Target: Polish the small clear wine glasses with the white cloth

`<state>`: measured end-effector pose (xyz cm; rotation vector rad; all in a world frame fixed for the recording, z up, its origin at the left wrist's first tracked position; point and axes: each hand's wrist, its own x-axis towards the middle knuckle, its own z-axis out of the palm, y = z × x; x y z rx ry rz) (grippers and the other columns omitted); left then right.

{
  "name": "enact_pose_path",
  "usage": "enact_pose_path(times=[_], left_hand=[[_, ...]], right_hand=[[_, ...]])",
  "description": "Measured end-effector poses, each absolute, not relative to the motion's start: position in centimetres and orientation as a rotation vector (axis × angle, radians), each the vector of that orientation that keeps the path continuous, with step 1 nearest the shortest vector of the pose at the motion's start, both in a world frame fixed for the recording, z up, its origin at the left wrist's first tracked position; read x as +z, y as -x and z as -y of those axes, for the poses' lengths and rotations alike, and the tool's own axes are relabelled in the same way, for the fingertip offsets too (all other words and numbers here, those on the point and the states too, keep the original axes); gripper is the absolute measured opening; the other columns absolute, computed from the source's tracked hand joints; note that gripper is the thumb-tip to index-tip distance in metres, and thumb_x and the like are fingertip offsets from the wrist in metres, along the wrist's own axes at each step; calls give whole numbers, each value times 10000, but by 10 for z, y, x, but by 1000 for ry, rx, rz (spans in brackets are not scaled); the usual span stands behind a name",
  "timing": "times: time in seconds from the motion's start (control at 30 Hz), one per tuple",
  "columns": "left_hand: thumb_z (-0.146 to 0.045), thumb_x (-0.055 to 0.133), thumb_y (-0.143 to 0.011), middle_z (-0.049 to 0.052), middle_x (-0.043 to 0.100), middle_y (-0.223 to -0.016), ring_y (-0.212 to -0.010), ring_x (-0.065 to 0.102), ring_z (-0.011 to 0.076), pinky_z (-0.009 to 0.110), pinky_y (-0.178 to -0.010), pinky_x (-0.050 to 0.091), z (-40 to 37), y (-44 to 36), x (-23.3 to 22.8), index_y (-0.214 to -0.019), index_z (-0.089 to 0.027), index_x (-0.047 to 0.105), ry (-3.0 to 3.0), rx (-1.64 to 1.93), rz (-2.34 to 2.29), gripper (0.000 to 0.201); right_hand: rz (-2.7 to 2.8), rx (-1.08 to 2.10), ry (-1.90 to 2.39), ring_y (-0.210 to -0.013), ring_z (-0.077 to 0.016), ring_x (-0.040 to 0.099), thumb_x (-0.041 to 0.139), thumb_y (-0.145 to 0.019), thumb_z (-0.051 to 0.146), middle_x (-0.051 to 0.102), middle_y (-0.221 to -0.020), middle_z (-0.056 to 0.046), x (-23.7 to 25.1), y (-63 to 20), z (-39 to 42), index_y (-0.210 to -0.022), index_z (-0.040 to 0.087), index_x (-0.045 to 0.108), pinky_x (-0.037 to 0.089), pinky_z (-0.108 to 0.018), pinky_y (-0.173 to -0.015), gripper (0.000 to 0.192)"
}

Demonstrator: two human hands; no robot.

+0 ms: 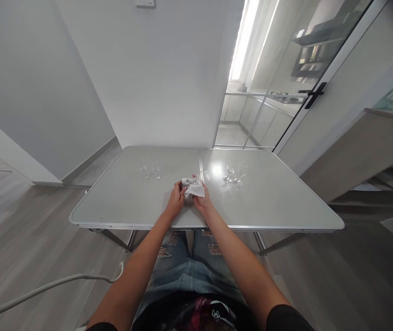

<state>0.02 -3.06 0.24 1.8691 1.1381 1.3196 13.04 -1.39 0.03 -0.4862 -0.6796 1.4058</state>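
Note:
Both of my hands meet over the middle of a grey folding table (113, 207). My left hand (176, 198) grips a small clear glass (192, 181) that is partly wrapped in a white cloth (195, 190). My right hand (201, 197) holds that cloth against the glass. Two small clear glasses (150, 170) stand on the table to the far left of my hands. Two more stemmed glasses (234, 175) stand to the far right. Another small clear piece (208, 175) lies just beyond my right hand.
A white wall rises behind the table. A glass door with a black handle (314, 94) stands at the right, next to a wooden counter (372, 147). A grey cable (44, 288) hangs at the lower left over the wood floor.

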Motion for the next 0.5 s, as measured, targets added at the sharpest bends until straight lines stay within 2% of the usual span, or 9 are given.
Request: enact_pose_path(times=[0.17,0.37,0.5], left_hand=[[-385,410,-1011,69,641,-941,-838,633,189,349,-843,487,30,0,-1,-1351,-159,362,-1911,1203,-1106,411],[-227,468,-948,132,578,-1224,-1046,598,215,376,-930,481,29,1,-5,-1345,-172,370,-2032,1197,-1081,413],[-217,463,-948,125,585,-1210,-1058,587,216,376,-944,476,29,2,-4,-1335,-179,382,-2019,1276,-1095,397]], right_hand=[[675,1310,513,-697,-134,610,714,-754,310,691,-802,4,4,-126,17,-1020,213,643,496,-229,-604,292],[683,1309,585,-651,-127,600,746,-716,315,659,-761,38,0,-131,15,-1096,235,637,502,-241,-613,404],[718,1341,552,-691,-130,621,766,-703,278,681,-814,33,0,-132,15,-1140,247,627,522,-245,-670,460]])
